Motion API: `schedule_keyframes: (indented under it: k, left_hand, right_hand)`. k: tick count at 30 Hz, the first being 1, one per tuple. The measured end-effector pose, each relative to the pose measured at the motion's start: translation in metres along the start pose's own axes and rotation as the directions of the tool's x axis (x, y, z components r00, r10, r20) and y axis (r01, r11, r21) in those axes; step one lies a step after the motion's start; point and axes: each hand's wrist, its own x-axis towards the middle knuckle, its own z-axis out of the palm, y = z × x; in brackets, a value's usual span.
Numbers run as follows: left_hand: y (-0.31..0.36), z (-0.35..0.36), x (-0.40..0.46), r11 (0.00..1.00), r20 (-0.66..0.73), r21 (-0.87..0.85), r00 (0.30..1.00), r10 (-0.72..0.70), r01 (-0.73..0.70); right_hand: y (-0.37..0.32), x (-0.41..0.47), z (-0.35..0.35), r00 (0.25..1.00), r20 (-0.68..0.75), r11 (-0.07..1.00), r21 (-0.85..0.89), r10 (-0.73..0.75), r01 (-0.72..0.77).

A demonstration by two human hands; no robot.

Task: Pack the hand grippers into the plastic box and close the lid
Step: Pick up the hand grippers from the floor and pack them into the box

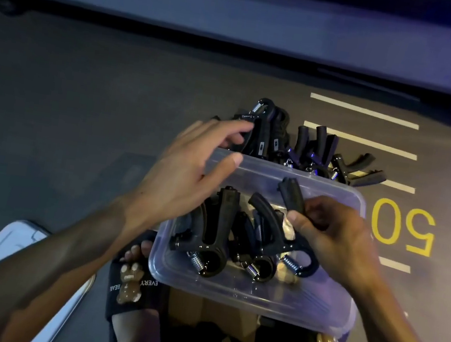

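Clearly the packing step is under way, with the lid not yet in play. The plastic box (pixel 244 298) sits tilted over the person's feet, and at least two or three hand grippers already lie inside it, springs toward the near wall. The right hand (pixel 333 238) pinches the handle of another hand gripper (pixel 293 197) with curled fingers and thumb, holding it over the box's right half just above those already packed; whether it touches them cannot be told. The left hand (pixel 190 166) is spread with straight, relaxed fingers and holds nothing; it hovers over the box's far left corner, its fingertips near the pile of loose grippers (pixel 295 143) lying on the floor just beyond the far rim.

Judging from this, the gripper in the right hand needs to be laid down beside the packed ones, probably turned to nest with them so room is left. The left hand looks ready to take the nearest piece from the pile. Quite a few remain outside, so the task seems well short of done. The pale lid (pixel 15 254) lies on the floor at the near left, apart from the box, for closing once the pile is gone.
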Motion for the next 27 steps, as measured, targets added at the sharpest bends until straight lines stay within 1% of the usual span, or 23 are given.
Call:
schedule_keyframes:
  k: [2, 4, 7, 9, 10, 12, 20, 23, 27]
  left_hand:
    - [-0.015, 0.010, -0.005, 0.998, -0.004, 0.042, 0.999, -0.046, 0.046]
    - [-0.027, 0.019, -0.011, 0.993, 0.002, 0.089, 0.997, -0.078, 0.078]
    - [-0.037, 0.031, -0.017, 0.985, 0.001, 0.150, 0.997, -0.081, 0.080]
    - [-0.039, 0.035, -0.018, 0.986, -0.007, 0.148, 0.997, -0.076, 0.076]
    - [-0.040, 0.036, -0.017, 0.988, -0.014, 0.132, 0.997, -0.080, 0.081]
    - [-0.043, 0.037, -0.016, 0.990, -0.023, 0.105, 0.995, -0.095, 0.097]
    - [-0.046, 0.038, -0.015, 0.989, -0.028, 0.090, 0.993, -0.112, 0.114]
    - [-0.045, 0.038, -0.014, 0.989, -0.025, 0.090, 0.993, -0.115, 0.117]
    - [-0.046, 0.039, -0.014, 0.989, -0.030, 0.089, 0.993, -0.114, 0.116]
  right_hand:
    - [0.020, 0.003, 0.013, 0.990, 0.034, 0.988, -0.069, 0.140, -0.138]
    - [0.030, 0.007, 0.027, 0.969, 0.080, 0.969, -0.094, 0.235, -0.227]
    - [0.040, 0.015, 0.043, 0.948, 0.114, 0.953, -0.104, 0.297, -0.286]
    - [0.044, 0.018, 0.052, 0.936, 0.146, 0.948, -0.057, 0.320, -0.315]
    - [0.046, 0.019, 0.056, 0.930, 0.168, 0.945, -0.043, 0.326, -0.324]
    - [0.051, 0.018, 0.061, 0.924, 0.197, 0.945, -0.082, 0.327, -0.317]
    - [0.061, 0.018, 0.065, 0.946, 0.195, 0.946, -0.247, 0.259, -0.209]
    - [0.062, 0.019, 0.066, 0.935, 0.193, 0.930, -0.280, 0.296, -0.237]
    - [0.062, 0.018, 0.066, 0.919, 0.225, 0.933, -0.236, 0.325, -0.272]
